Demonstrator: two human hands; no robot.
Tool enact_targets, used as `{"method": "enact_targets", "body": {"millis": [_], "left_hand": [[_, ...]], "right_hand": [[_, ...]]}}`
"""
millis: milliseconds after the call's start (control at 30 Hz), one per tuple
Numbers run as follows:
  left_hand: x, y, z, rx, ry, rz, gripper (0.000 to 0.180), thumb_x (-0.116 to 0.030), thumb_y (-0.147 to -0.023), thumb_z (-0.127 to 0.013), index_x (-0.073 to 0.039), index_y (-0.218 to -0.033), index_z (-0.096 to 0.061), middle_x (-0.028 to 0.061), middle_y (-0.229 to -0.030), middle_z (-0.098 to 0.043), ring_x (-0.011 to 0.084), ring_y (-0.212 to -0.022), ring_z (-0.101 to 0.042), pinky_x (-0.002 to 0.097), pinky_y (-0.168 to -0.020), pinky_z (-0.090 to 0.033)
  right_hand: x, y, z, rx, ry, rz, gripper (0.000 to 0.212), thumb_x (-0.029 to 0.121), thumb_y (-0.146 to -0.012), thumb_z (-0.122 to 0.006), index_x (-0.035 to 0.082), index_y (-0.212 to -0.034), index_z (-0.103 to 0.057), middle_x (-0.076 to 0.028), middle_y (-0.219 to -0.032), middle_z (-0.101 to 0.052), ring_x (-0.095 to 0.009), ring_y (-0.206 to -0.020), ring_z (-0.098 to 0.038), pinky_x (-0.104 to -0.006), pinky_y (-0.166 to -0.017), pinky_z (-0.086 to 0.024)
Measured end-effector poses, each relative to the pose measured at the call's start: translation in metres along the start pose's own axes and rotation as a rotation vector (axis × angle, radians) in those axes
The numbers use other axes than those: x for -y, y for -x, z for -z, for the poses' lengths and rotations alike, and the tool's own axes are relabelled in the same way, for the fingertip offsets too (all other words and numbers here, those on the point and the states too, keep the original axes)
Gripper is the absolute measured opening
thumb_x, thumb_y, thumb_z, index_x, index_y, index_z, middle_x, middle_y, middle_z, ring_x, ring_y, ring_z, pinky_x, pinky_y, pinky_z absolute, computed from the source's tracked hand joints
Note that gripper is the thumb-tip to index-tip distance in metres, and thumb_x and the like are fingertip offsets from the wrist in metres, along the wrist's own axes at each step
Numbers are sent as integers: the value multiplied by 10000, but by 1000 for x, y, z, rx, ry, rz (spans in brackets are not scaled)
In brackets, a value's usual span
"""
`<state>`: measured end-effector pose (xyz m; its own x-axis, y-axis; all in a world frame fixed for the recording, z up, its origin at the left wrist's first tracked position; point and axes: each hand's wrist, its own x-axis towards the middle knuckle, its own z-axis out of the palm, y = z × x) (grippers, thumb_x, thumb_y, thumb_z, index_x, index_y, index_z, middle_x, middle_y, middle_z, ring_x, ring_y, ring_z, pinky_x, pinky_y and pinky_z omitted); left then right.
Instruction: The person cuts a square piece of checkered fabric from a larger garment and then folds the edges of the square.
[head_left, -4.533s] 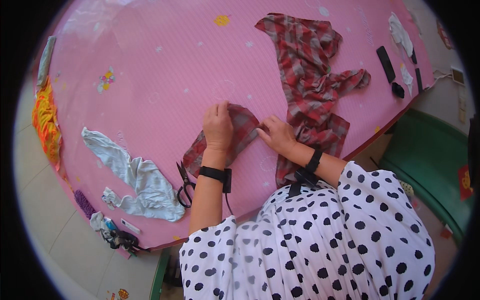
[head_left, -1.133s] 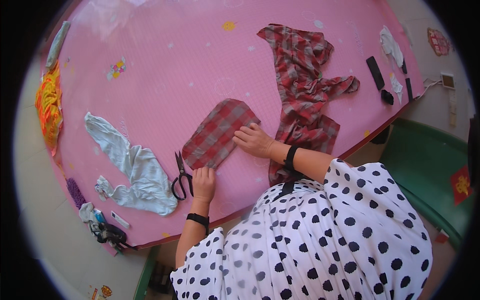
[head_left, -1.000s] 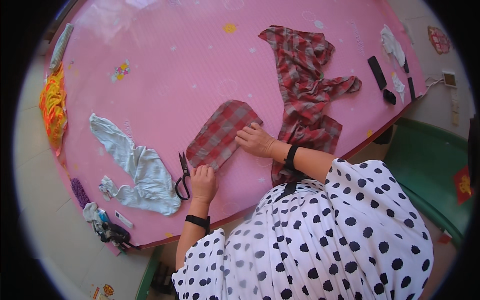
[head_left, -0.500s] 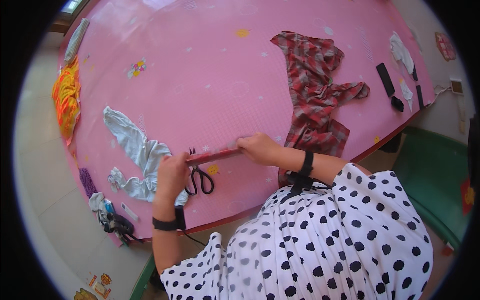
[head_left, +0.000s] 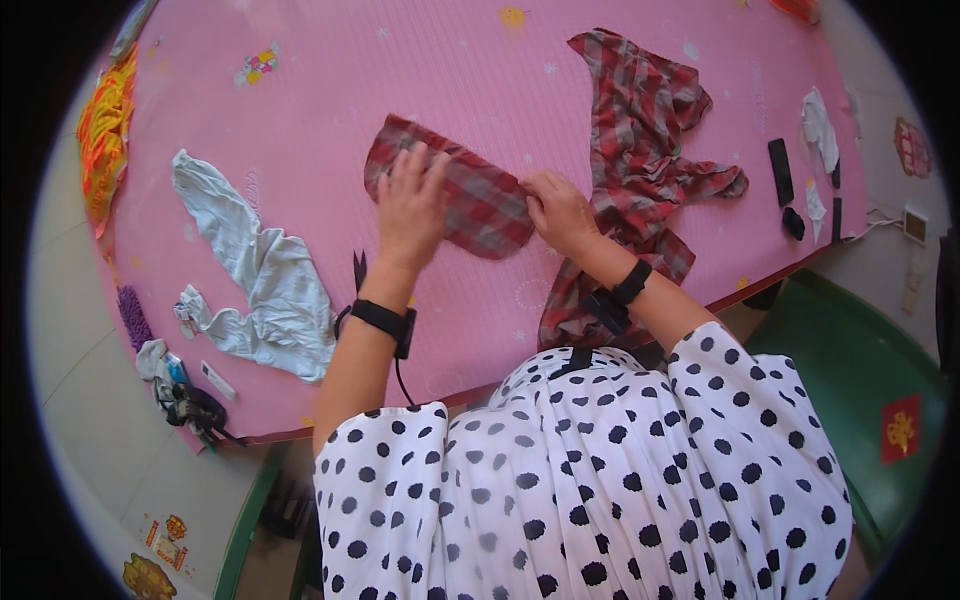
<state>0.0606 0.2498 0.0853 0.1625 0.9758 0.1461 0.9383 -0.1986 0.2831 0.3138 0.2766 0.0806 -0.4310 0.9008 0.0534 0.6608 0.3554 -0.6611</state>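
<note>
Head view, far left of the checked cloth piece (head_left: 475,200): an orange-and-yellow cloth (head_left: 106,150) lies along the edge of the pink table cover (head_left: 320,130). To the lower left of the piece, a purple textured item (head_left: 133,317) sits next to a bundle of small mixed items (head_left: 180,385), and a pale blue garment (head_left: 270,290) lies nearer to it. Just off the piece's lower left side, the scissors (head_left: 359,268) are partly hidden by your left forearm (head_left: 355,370). Your left hand (head_left: 412,205) is over the piece's left part, fingers extended and slightly apart; blur prevents telling whether they press on the fabric. The piece itself, red and grey, lies on the table cover between your hands. Your right hand (head_left: 560,210) is at its right edge, thumb and fingertips close together; you cannot tell whether fabric is pinched between them. Right of the piece, the crumpled checked garment (head_left: 635,130) lies apart from it. Farther right are a black oblong object (head_left: 780,172) and a white cloth (head_left: 818,130).
</note>
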Motion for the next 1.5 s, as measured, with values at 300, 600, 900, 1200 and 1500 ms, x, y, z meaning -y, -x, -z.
{"method": "enact_targets", "body": {"millis": [300, 600, 900, 1200, 1500], "left_hand": [[15, 16, -65, 364, -63, -95, 769, -608, -846, -615, -386, -1533, -352, -14, -1676, -135, 263, -1548, -83, 643, -1188, -95], [40, 16, -10, 43, -55, 141, 680, -183, -861, -636, -278, -1502, -427, 42, -1645, -234, 291, -1527, -176, 673, -1152, -133], [14, 97, -44, 311, 19, 79, 864, -579, -827, -667, -292, -1561, -312, 52, -1677, -111, 289, -1548, -70, 677, -1163, -55], [67, 224, 27, -100, -49, 587, 630, -207, -820, -759, -42, -1372, -504, 161, -1347, -519, 332, -1241, -515, 460, -1038, -412], [71, 326, 41, 45, -112, 679, 571, -172, -821, -755, 2, -1313, -523, 173, -1224, -581, 363, -1085, -579, 442, -893, -496]], "right_hand": [[-37, 19, -27, 92, 214, 251, 383, 51, -823, -619, 62, -1206, -617, -139, -1264, -608, -338, -1196, -554, -437, -987, -453], [31, 26, -34, 232, 1, 99, 330, 44, -813, -642, 41, -1143, -626, -153, -1207, -628, -367, -1138, -579, -454, -979, -463], [18, -35, -76, 300, 354, 342, 616, 331, -875, -685, 187, -1438, -482, -62, -1602, -313, -341, -1490, -238, -658, -1103, -279], [43, 13, -114, 289, 400, 82, 848, 556, -826, -694, 222, -1528, -355, -72, -1653, -176, -392, -1519, -108, -760, -1080, -197], [79, 54, -129, 263, 383, 414, 610, 272, -826, -725, 158, -1387, -513, -82, -1519, -425, -285, -1447, -339, -600, -1134, -240]]}}
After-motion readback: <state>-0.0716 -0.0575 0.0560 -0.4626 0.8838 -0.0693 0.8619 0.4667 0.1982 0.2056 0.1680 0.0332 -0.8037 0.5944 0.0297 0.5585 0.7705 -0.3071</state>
